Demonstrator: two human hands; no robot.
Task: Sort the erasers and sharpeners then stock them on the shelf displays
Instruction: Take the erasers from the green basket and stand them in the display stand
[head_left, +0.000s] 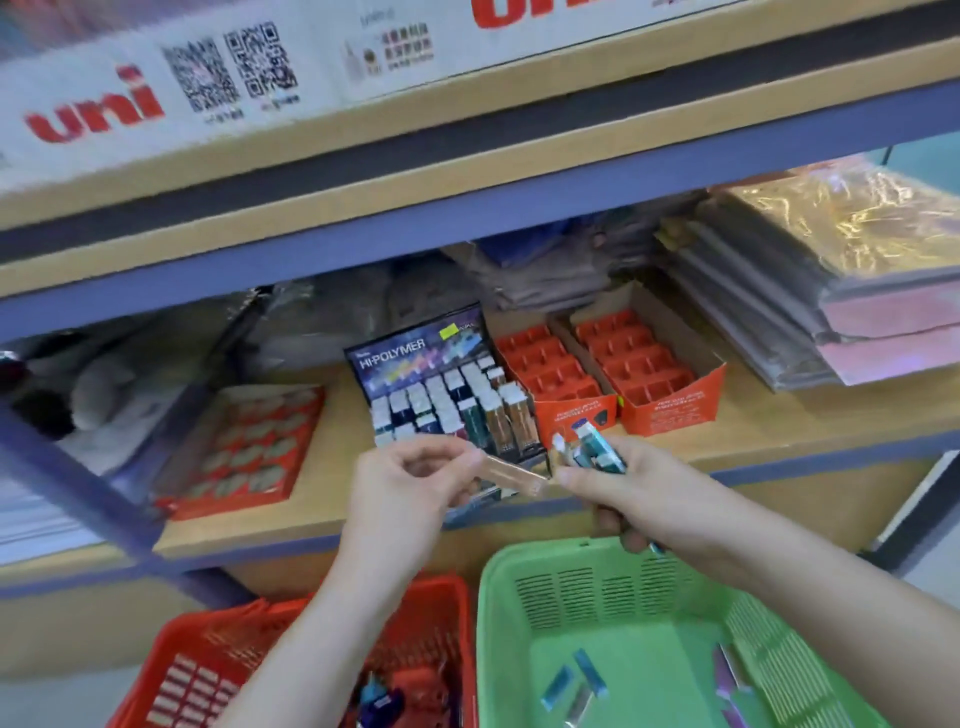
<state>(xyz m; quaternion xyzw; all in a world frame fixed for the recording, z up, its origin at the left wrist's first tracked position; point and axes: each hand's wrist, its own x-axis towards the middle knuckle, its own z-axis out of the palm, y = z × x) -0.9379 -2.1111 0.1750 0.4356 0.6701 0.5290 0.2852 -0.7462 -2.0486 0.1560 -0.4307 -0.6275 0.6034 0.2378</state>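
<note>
— While your right hand (639, 493) clutches the teal eraser bundle (597, 451) as ready supply, what's your left hand (410, 483) doing?
— Pinching one orange stick (519, 470), probably an eraser, just before the Hi-Polymer display (415, 358), to slot it singly.

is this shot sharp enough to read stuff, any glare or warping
Head view: wide-angle bends the shelf rails into curves; blur throughout, worst on the orange eraser pinched in the left hand and the teal erasers in the right hand; the Hi-Polymer display box lettering is readable; glare on the shiny wrapped stack upper right; the shelf's back left is shadowed.
</note>
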